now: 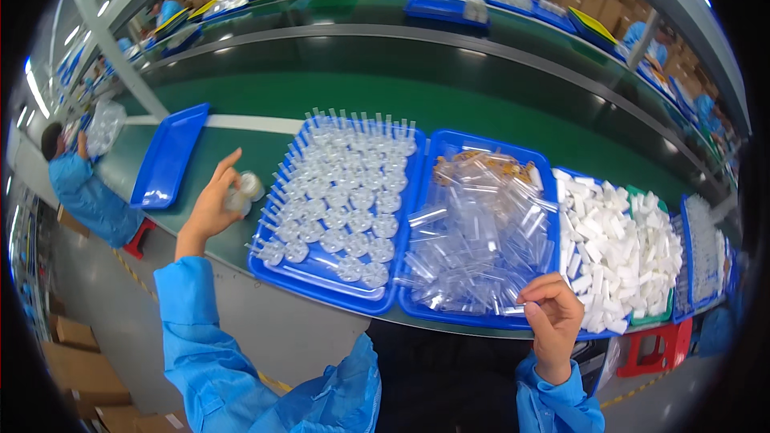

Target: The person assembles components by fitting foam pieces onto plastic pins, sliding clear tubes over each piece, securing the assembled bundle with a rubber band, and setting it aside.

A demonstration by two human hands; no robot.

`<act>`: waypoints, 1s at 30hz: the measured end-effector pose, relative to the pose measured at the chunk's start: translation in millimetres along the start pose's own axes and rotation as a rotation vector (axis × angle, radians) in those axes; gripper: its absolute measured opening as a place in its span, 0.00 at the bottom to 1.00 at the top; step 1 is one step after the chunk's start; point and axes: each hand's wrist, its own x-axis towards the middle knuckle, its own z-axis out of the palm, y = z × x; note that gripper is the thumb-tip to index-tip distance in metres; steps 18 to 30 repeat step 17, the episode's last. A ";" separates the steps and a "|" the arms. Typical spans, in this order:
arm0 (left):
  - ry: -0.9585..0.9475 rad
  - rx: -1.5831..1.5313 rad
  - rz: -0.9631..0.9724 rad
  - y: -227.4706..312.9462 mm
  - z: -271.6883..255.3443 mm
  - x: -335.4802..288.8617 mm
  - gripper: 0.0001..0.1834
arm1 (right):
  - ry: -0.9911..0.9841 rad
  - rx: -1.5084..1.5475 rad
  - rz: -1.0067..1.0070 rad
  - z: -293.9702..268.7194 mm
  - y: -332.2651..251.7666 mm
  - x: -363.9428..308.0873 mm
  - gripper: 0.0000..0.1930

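Observation:
My left hand [212, 204] is over the bench, left of a blue tray [329, 269], its index finger raised. Against its palm side are clear round plastic parts [250, 186]; its lower fingers, partly hidden, seem curled on one. Rows of clear round pieces with thin stems [337, 192] fill that tray. At the front right corner of the middle blue tray [481, 319], my right hand [555, 317] pinches thumb and fingers together at the end of what looks like a clear plastic tube [513, 305]. Many similar clear tubes [473, 232] lie loosely heaped there.
White plastic pieces [609, 248] are piled in trays to the right. A blue tray [172, 156] stands at the left, near a seated person [88, 184]. Red stools [658, 349] sit below the bench edge. Other people work beyond the green conveyor [265, 92].

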 end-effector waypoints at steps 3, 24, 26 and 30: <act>-0.186 -0.109 -0.084 -2.4 3.0 10.7 0.39 | -0.012 -0.010 -0.033 -11.8 6.3 2.5 0.05; 0.202 0.151 0.319 29.5 -51.3 197.7 0.37 | 0.125 0.019 0.016 -70.1 18.0 -2.3 0.05; 0.202 0.151 0.319 29.5 -51.3 197.7 0.37 | 0.125 0.019 0.016 -70.1 18.0 -2.3 0.05; 0.202 0.151 0.319 29.5 -51.3 197.7 0.37 | 0.125 0.019 0.016 -70.1 18.0 -2.3 0.05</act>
